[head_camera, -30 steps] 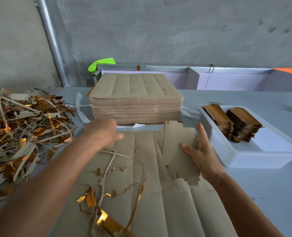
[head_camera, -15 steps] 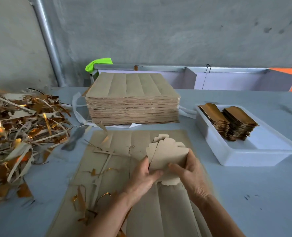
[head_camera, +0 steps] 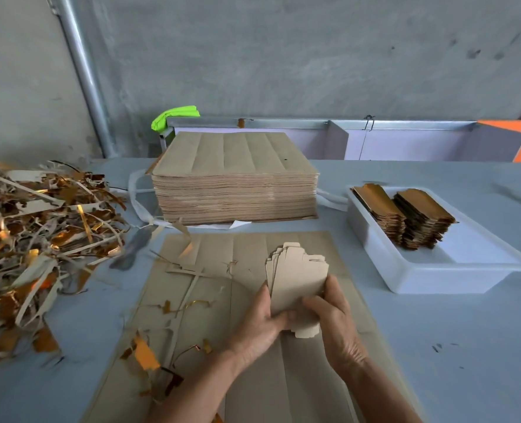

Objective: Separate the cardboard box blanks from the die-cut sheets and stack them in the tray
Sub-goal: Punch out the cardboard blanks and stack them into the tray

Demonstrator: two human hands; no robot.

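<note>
Above the near die-cut sheet [head_camera: 253,377], left hand [head_camera: 260,328] and right hand [head_camera: 334,323] both grip a small fanned stack of blanks [head_camera: 297,280]; tray [head_camera: 436,277] right

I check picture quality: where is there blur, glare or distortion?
Head view: the scrap pile blurs toward the left edge; its gold foil glints. The pipe leans from wide-angle distortion. Both hands, left hand and right hand, and the blanks are fairly sharp.

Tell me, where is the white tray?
In the head view, the white tray sits on the table's right side, right of the tall sheet stack, with two piles of blanks inside.
</note>
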